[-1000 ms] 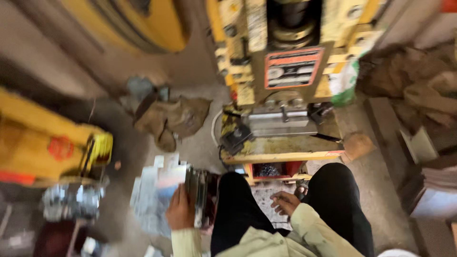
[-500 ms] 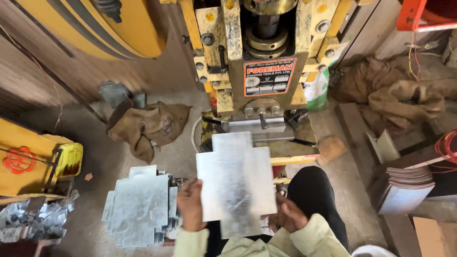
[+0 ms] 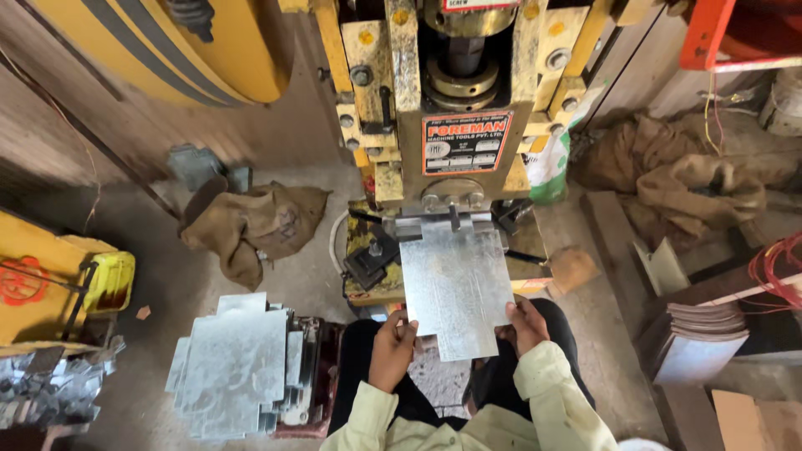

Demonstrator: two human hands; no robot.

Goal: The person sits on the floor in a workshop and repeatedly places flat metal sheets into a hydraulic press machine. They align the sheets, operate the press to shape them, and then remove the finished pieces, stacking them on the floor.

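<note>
I hold a flat galvanised metal sheet (image 3: 455,288) with notched corners by its near edge. My left hand (image 3: 393,347) grips its left near corner and my right hand (image 3: 526,326) grips its right near corner. The sheet's far edge lies on the bed of a yellow press machine (image 3: 451,125), just under the ram. My knees in dark trousers sit below the sheet.
A stack of similar cut metal sheets (image 3: 238,363) lies on the floor at my left. Brown sacking (image 3: 251,225) lies behind it. Another pile of sacking (image 3: 685,179) and stacked dark plates (image 3: 697,334) are at the right. A yellow frame (image 3: 58,276) stands at far left.
My left hand took a sheet from the left stack. Both hands brought it in front of me and pushed it forward onto the press bed.
</note>
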